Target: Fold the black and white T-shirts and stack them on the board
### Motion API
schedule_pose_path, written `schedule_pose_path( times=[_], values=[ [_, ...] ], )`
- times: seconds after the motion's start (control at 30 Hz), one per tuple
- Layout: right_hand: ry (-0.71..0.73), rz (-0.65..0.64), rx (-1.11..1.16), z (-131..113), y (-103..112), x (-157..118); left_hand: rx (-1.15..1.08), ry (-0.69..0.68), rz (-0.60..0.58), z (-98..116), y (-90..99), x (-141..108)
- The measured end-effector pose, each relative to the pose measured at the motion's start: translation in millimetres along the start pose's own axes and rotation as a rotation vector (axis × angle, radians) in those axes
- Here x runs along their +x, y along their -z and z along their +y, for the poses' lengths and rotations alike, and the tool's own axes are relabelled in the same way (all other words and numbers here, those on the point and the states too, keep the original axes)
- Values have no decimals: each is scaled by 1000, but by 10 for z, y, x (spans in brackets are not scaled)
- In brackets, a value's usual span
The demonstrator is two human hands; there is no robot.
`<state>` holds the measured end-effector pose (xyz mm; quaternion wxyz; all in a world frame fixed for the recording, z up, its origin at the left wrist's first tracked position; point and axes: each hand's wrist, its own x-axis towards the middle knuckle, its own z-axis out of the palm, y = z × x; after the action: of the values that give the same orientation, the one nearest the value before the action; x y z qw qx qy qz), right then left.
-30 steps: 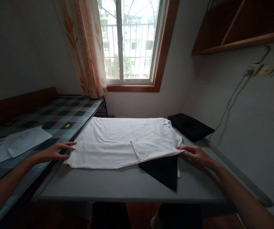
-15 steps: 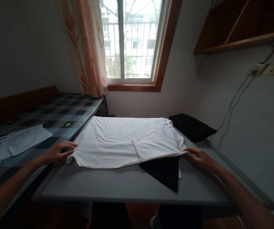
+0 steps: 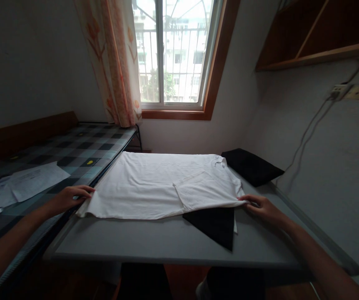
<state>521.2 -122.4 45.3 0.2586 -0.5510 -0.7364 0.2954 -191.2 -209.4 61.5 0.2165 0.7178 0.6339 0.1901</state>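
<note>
A white T-shirt (image 3: 148,179) lies spread sideways across a grey table (image 3: 154,243), its neckline toward the right and one sleeve folded over the body. My left hand (image 3: 71,198) pinches the hem corner at the left edge of the table. At the shirt's shoulder edge on the right, my right hand (image 3: 259,208) grips the fabric between thumb and fingers. From under the near edge of the shirt sticks out a pointed piece of black material (image 3: 215,227); most of it is hidden.
A flat black item (image 3: 251,166) rests at the table's back right, by the wall. Left of the table stands a bed with a checked mattress (image 3: 104,143), holding loose papers (image 3: 38,181). A window and curtain (image 3: 120,83) are behind; a wooden shelf (image 3: 317,54) hangs upper right.
My left hand has moved slightly left, drawing the shirt's hem corner outward and flattening its curl. The right hand stays almost where it was, still gripping the shirt.
</note>
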Motion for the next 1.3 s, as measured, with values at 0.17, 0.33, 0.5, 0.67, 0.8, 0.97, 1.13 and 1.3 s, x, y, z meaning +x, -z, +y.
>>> schedule_pose_path(
  times=[0.17,0.33,0.5,0.67,0.8,0.97,1.13,1.3],
  values=[
    [24,-2,13,48,-8,-20,-13,2,-1,86,19,3],
    [46,-4,8,46,31,15,-223,104,123,133,134,43],
    [112,9,5,-9,54,85,-435,207,436,-2,296,134],
    [50,-34,32,2,64,123,-396,265,461,-47,320,169],
    [17,-30,93,23,95,141,-409,326,336,44,229,128],
    [34,-10,137,-142,210,322,-595,250,464,87,284,339],
    [55,224,197,-292,210,897,-618,342,602,109,410,954],
    [-164,310,65,-151,-94,1439,-442,503,413,-9,243,1383]
  ],
)
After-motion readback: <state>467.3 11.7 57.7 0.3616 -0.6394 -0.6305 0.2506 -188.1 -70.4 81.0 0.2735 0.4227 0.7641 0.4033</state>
